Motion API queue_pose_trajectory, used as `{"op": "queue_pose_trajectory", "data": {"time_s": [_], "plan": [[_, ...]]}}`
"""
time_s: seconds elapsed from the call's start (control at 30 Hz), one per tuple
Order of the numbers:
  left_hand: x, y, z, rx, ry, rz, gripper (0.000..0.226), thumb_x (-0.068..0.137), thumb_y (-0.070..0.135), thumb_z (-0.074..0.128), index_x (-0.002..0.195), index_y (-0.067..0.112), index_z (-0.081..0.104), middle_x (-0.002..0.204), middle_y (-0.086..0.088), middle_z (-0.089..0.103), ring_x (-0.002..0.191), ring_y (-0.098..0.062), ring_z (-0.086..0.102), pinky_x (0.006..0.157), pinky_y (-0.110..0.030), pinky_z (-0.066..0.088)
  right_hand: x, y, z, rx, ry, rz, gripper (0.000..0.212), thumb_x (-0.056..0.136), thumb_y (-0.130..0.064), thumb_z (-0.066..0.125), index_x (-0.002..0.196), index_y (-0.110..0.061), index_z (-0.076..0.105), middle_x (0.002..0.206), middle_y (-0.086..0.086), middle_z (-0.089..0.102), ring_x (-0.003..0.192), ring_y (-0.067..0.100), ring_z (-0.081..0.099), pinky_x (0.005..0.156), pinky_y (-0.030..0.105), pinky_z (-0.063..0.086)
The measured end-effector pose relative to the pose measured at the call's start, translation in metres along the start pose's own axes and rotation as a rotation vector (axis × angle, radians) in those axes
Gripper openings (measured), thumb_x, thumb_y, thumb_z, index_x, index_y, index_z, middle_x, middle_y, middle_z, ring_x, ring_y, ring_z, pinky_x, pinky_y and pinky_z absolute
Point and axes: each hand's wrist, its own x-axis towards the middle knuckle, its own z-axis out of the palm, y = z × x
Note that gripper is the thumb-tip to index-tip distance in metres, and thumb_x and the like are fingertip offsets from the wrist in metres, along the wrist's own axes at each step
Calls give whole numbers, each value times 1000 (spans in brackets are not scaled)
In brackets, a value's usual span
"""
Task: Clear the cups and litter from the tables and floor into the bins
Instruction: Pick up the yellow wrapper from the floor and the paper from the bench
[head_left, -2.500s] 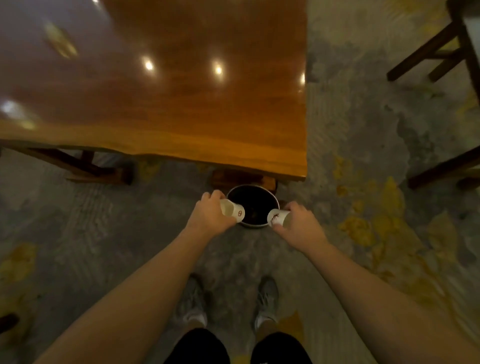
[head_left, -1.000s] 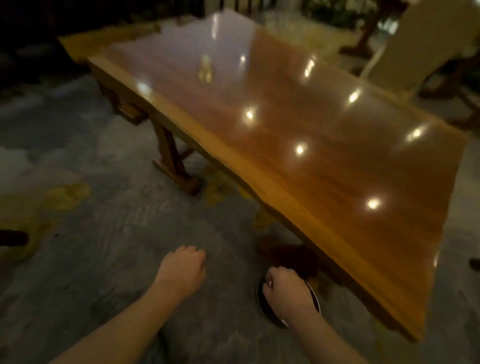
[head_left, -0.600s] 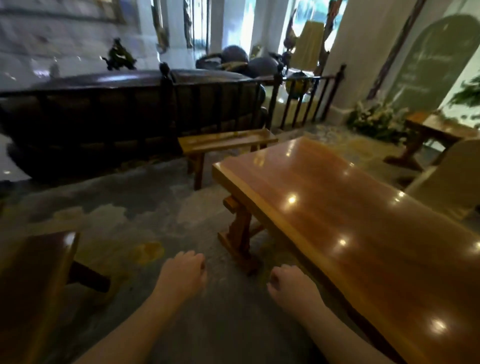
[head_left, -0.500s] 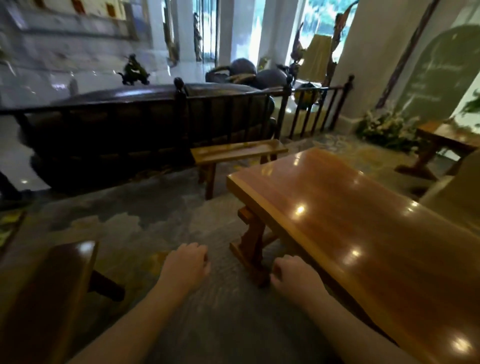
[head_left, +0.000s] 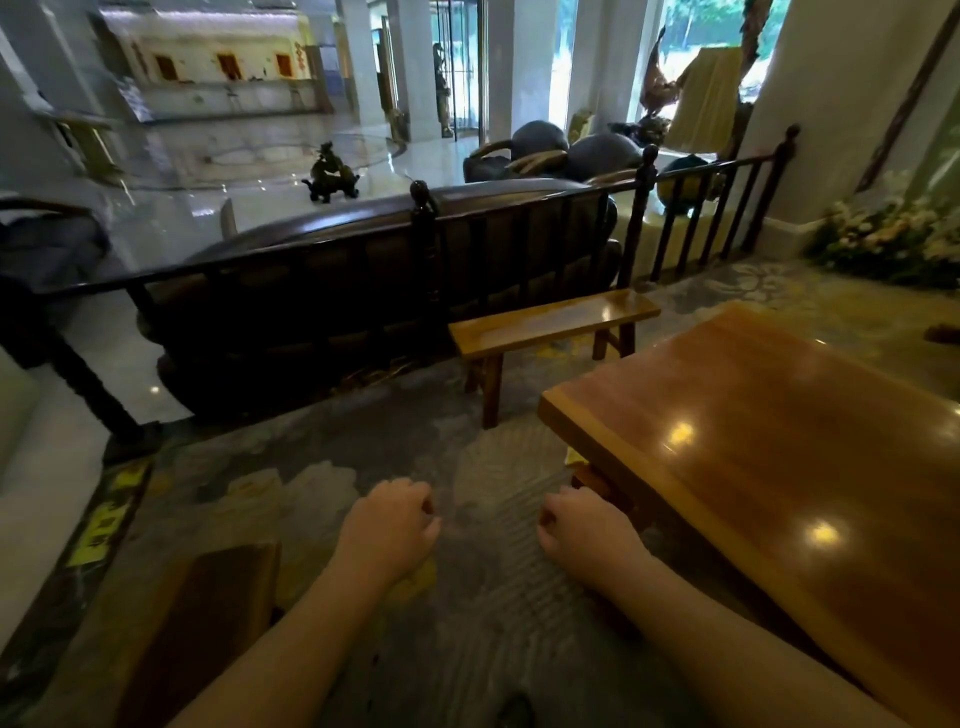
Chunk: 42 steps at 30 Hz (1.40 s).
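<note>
Head view: left hand (head_left: 387, 527) and right hand (head_left: 584, 527) hang as two loosely curled, empty fists over grey patterned carpet (head_left: 467, 649). One glossy wooden table (head_left: 779, 467) stands right, one bench (head_left: 550, 322) beyond, against a dark railing (head_left: 363, 260); no cups or litter show.

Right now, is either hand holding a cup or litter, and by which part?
Nothing shows in either. The left hand and right hand are loosely curled, knuckles up, palms hidden.
</note>
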Motion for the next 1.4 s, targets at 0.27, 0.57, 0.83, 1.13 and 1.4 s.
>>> {"op": "queue_pose_trajectory", "data": {"time_s": [0.27, 0.57, 0.83, 1.13, 1.4], "plan": [[191, -31, 20, 61, -61, 40, 18, 91, 44, 60, 101, 30, 65, 101, 7, 61, 95, -14, 57, 82, -34, 54, 192, 21, 9, 42, -19, 37, 17, 94, -39, 59, 101, -26, 68, 100, -6, 62, 93, 11, 58, 83, 31, 54], [385, -60, 38, 33, -130, 92, 17, 89, 45, 61, 97, 31, 62, 94, 8, 56, 90, -15, 56, 74, -34, 51, 366, 59, -21, -22, -62, 95, 20, 92, -40, 60, 95, -22, 67, 99, 0, 64, 99, 22, 61, 81, 37, 55], [571, -81, 94, -51, -294, 323, 21, 92, 44, 58, 101, 26, 63, 100, 3, 58, 92, -19, 57, 83, -42, 55, 497, 106, -10, -28, -63, 324, 24, 93, -36, 57, 104, -18, 69, 109, 5, 65, 108, 25, 58, 86, 39, 51], [769, -81, 136, 15, -512, 612, 14, 91, 39, 58, 93, 26, 62, 94, 4, 57, 86, -18, 58, 78, -43, 56, 599, 135, -9, 114, -104, 762, 24, 89, -40, 56, 100, -23, 68, 106, 5, 68, 102, 28, 64, 83, 43, 56], [860, -11, 201, 155, -686, 773, 22, 92, 37, 57, 104, 21, 67, 106, -1, 62, 96, -23, 60, 83, -45, 56, 647, 204, 1, 259, -113, 961, 24, 92, -38, 57, 102, -19, 67, 107, 6, 67, 102, 27, 63, 82, 41, 54]]}}
